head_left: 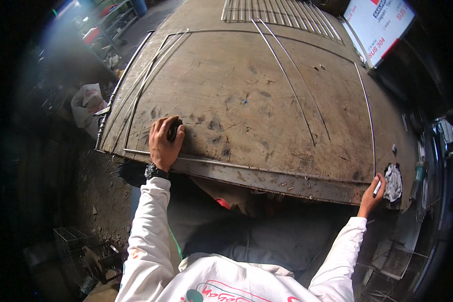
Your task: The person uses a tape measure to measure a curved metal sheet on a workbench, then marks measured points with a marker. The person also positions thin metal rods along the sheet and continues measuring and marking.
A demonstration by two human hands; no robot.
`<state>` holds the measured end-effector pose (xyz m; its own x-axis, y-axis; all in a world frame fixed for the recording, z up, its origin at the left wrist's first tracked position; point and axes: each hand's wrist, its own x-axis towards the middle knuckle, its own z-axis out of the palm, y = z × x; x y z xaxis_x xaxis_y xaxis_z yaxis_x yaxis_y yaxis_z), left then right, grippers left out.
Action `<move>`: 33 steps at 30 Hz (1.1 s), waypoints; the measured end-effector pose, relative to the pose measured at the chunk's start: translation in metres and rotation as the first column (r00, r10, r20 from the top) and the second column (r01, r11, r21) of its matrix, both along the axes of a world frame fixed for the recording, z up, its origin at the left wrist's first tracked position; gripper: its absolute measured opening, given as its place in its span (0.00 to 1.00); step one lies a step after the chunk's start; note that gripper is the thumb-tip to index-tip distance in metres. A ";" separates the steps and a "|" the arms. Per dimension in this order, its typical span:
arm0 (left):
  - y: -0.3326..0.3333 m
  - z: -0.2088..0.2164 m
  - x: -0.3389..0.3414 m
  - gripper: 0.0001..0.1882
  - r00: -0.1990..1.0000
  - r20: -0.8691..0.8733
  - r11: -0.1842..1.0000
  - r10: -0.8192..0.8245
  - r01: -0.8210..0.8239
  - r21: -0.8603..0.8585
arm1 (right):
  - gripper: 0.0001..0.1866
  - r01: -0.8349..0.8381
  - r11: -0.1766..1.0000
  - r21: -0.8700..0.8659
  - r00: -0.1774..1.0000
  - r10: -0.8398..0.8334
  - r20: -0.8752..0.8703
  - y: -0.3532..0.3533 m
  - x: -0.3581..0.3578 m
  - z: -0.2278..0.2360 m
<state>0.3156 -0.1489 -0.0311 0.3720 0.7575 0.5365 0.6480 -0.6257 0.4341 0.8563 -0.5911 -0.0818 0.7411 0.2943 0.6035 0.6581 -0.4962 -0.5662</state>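
A large rectangular frame of thin metal rod [370,118] lies flat on the worn wooden tabletop [226,95]. My left hand [162,145] rests at its near side, towards the left, with the fingers curled round a dark, rounded object [174,130]. The palm hides part of that object, so its kind is unclear. At the near right corner of the frame, my right hand [369,199] grips a marker pen [377,188], white with a dark end. Its fingers are beside the rod; whether they touch it cannot be made out.
Two slanting bent rods [287,75] lie inside the frame. A metal grille [282,11] sits at the far edge. A crumpled white cloth [393,182] is right of my right hand. A white bag [87,103] stands off the table's left side, and a printed board [377,27] at the far right.
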 end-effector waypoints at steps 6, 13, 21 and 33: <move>-0.002 -0.002 0.000 0.17 0.999 -0.013 0.999 0.029 -0.029 0.021 | 0.16 0.013 1.000 -0.012 1.000 -0.013 -0.025 0.000 -0.002 0.000; 0.003 0.003 -0.003 0.15 1.000 -0.004 0.997 -0.001 0.002 0.076 | 0.16 0.003 1.000 0.007 0.999 -0.003 -0.032 0.003 0.001 -0.005; 0.009 -0.014 -0.006 0.17 0.999 -0.039 0.999 0.003 -0.001 0.049 | 0.14 0.006 1.000 -0.014 1.000 -0.006 0.009 0.010 -0.004 0.003; 0.009 -0.012 -0.007 0.19 0.999 -0.043 0.991 0.001 0.005 0.132 | 0.13 0.003 0.999 0.035 1.000 -0.003 -0.014 0.002 0.004 -0.002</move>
<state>0.3089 -0.1403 -0.0429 0.3982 0.6805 0.6151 0.6629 -0.6769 0.3198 0.8603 -0.5887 -0.0835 0.7501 0.2711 0.6031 0.6489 -0.4777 -0.5922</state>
